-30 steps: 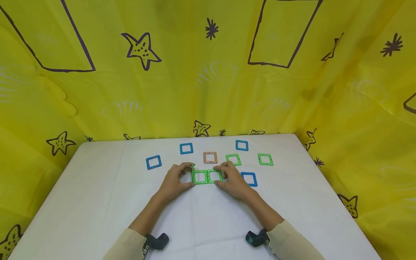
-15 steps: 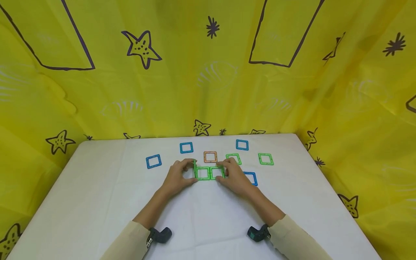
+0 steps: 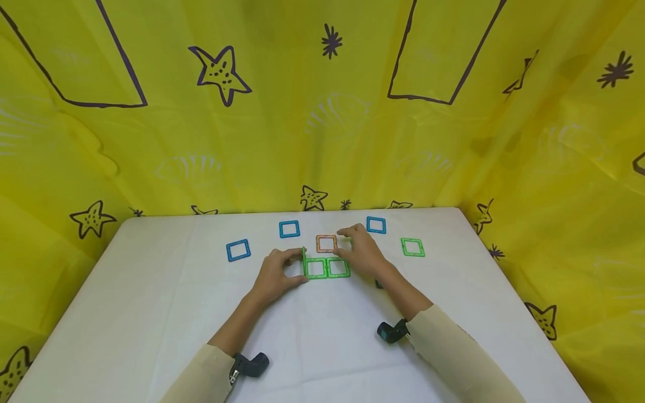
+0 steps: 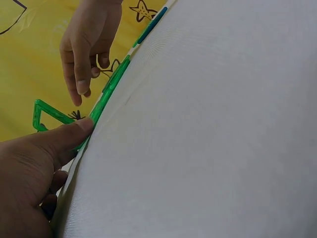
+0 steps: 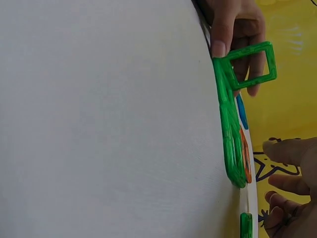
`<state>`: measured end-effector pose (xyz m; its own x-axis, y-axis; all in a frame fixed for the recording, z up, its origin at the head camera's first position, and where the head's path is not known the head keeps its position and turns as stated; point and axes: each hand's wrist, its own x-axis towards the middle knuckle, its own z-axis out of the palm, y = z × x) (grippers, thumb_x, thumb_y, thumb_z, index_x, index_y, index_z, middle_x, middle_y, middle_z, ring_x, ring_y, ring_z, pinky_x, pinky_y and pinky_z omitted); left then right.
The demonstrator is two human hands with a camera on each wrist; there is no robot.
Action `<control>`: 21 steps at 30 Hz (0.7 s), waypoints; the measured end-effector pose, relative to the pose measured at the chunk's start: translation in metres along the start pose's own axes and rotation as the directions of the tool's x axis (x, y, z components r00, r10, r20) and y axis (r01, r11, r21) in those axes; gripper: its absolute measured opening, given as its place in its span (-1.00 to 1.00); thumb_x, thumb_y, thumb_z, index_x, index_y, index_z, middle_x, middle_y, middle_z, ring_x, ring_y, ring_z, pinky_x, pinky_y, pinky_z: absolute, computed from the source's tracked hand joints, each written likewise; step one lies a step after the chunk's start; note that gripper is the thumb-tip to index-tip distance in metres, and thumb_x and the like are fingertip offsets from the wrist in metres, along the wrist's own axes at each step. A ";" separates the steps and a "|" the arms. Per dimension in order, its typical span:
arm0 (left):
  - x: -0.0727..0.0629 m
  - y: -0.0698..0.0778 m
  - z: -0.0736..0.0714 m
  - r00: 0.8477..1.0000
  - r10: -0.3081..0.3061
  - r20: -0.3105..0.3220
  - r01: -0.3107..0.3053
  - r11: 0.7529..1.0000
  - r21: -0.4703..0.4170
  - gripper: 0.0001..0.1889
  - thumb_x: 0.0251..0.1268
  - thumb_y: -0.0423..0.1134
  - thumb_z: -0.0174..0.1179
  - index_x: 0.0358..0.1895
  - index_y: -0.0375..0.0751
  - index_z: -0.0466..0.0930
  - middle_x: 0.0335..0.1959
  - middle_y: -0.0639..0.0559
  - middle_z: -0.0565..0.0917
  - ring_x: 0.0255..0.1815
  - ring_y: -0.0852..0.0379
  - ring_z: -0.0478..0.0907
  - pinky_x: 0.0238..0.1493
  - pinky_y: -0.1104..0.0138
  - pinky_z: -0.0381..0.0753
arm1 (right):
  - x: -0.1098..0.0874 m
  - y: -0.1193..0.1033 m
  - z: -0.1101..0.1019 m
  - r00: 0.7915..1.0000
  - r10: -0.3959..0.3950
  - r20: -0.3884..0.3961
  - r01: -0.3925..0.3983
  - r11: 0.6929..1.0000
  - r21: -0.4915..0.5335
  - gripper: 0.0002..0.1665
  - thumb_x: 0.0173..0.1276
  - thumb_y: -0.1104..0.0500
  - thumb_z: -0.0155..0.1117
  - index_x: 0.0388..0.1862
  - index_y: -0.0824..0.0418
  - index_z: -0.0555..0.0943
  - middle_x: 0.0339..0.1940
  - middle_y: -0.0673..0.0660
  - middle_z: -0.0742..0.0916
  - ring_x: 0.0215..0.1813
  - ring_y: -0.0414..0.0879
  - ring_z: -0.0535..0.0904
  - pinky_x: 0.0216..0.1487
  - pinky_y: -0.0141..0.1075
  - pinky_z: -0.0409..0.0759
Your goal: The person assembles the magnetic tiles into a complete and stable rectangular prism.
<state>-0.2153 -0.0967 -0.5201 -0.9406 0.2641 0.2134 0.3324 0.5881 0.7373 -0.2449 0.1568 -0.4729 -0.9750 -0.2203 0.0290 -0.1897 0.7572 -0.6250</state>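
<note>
"2 flat green frames (image 3: 327, 267), joined edge to edge on the tabletop (image 3: 312, 336), just right of the left hand (image 3: 274, 277). Long axis which way?"

"Sideways, from the left hand toward the right hand (image 3: 364, 252). See also 1 upright green frame (image 5: 271, 60) at the left end of the row, gripped by the left hand, with the thumb low at the near corner and fingers round the far side."

"And gripped by the right?"

"Nothing. Raised above the tabletop, thumb and forefinger parted, apart from every frame in the right wrist view."

"Over what?"

"Over a loose green frame (image 5: 246, 225), largely hidden by the right hand in the head view. Note the orange frame (image 3: 318, 244) too: just left of the right fingertips, and farther out than the left hand."

"Nearer to the loose green frame, left or right?"

"Right, clearly; almost directly above."

"Main relation to watch?"

"Probably the gap from that loose frame back to the free right end of the row: nearer the person than the right fingertips, and left of the right palm."
</note>
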 end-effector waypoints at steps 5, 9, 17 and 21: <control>-0.001 0.000 0.000 1.000 -0.012 0.011 0.012 1.000 0.006 -0.30 0.02 -0.21 0.68 0.32 -0.13 0.67 -0.01 0.05 0.71 -0.09 0.05 0.45 -0.02 0.13 0.48 | 0.014 -0.002 0.000 0.998 0.036 0.058 -0.035 0.999 -0.022 -0.35 0.47 0.03 0.46 0.44 0.24 0.56 0.33 0.31 0.50 0.33 0.20 0.49 0.37 0.07 0.46; 0.000 0.000 0.000 1.000 -0.013 0.025 0.012 1.000 0.021 -0.29 0.02 -0.19 0.68 0.33 -0.13 0.67 -0.04 0.04 0.68 -0.10 0.06 0.44 -0.03 0.14 0.48 | 0.020 -0.001 0.000 0.993 0.081 0.089 -0.080 0.997 -0.020 -0.32 0.45 0.01 0.48 0.46 0.20 0.55 0.34 0.33 0.47 0.31 0.21 0.48 0.37 0.08 0.46; 0.001 0.000 0.000 1.000 -0.008 0.025 0.007 0.999 0.038 -0.28 0.02 -0.19 0.68 0.33 -0.14 0.66 -0.09 0.02 0.66 -0.13 0.05 0.42 -0.07 0.14 0.47 | 0.025 -0.001 0.002 0.991 0.088 0.103 -0.083 0.995 -0.055 -0.36 0.45 0.03 0.49 0.43 0.18 0.59 0.33 0.31 0.48 0.29 0.20 0.50 0.35 0.06 0.49; 0.003 0.000 -0.001 0.999 0.001 0.035 -0.003 0.999 0.042 -0.28 0.05 -0.19 0.67 0.35 -0.18 0.65 -0.11 0.01 0.64 -0.14 0.04 0.41 -0.08 0.14 0.46 | 0.026 -0.002 0.003 0.992 0.076 0.096 -0.070 0.995 -0.067 -0.38 0.44 0.04 0.50 0.40 0.23 0.61 0.34 0.31 0.49 0.32 0.20 0.49 0.36 0.05 0.47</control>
<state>-0.2184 -0.0970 -0.5188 -0.9372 0.2915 0.1915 0.3375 0.6193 0.7089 -0.2695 0.1483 -0.4732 -0.9709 -0.2202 -0.0936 -0.1287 0.8105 -0.5715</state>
